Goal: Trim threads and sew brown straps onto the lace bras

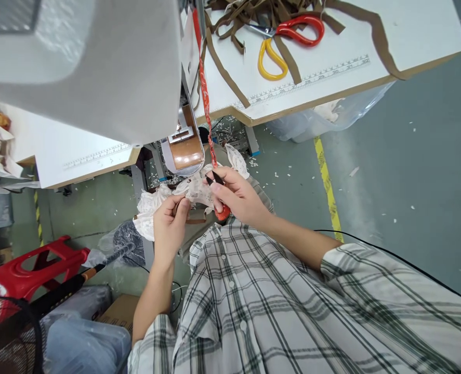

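My left hand (170, 221) pinches the edge of a white lace fabric piece (199, 188) between thumb and fingers. Closed around thread snips (216, 178) with dark blades and an orange-red grip, my right hand (240, 195) is just right of the left. The blades point up and left over the lace, their tips slightly apart. A red cord (203, 88) runs down from the sewing machine (109, 67) to near the snips. More lace lies bunched over my lap, and a short brown strip (196, 217) shows beneath my hands.
Scissors with red and yellow handles (273, 59) lie among brown fabric strips (230, 78) on the white table (421, 31), which has a printed ruler. A clear plastic bin (331, 119) sits below. At lower left are a red stool (31, 265), a cardboard box (119, 311) and plastic containers (86, 345).
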Demonstrator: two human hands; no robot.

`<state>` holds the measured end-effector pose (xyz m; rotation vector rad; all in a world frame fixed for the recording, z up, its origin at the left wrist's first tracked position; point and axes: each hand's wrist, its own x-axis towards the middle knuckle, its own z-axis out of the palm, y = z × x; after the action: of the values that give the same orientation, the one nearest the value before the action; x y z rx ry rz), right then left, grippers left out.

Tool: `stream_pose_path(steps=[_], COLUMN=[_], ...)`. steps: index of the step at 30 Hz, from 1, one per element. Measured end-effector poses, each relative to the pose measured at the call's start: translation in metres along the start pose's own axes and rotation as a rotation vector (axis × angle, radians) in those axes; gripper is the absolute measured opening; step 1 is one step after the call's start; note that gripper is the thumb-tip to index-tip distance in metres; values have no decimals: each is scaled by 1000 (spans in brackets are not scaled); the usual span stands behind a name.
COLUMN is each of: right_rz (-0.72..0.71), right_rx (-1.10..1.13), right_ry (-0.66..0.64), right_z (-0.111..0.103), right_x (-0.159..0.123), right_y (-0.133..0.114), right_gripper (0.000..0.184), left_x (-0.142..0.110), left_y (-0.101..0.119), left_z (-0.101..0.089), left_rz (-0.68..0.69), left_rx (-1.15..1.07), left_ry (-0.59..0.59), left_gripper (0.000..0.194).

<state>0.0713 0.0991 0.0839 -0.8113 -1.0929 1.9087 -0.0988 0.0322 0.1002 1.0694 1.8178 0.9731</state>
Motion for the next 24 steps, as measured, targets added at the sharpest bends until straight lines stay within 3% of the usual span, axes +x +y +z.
stream_pose_path(steps=[6, 10, 12, 18, 21, 22, 24], right_rz=[-5, -166, -211, -276, -327, -422, -474], right_rx=[261, 136, 59, 176, 250, 264, 149], right_ry=[77, 324, 385, 323, 551, 697, 825], right_z=[3, -25, -36, -39, -74, -93, -136], right_x=[6, 16, 15, 8, 25, 32, 40], right_y=[4, -13, -23, -47, -54, -56, -56], right_gripper=[32, 26, 26, 20, 20, 20, 21], left_x=[2, 1, -1, 0, 3, 4, 6], left_y=[-5, -9, -7, 5, 5, 3, -1], left_z=[3, 0, 2, 13, 9, 6, 0], left_rz=[-64, -98, -117, -59, -50, -57, -81], left_rx=[-229, -296, -288, -179, -208, -240, -318], left_ry=[-113, -92, -115, -176, -138, -129, -159], left_gripper=[25, 24, 25, 26, 24, 24, 24])
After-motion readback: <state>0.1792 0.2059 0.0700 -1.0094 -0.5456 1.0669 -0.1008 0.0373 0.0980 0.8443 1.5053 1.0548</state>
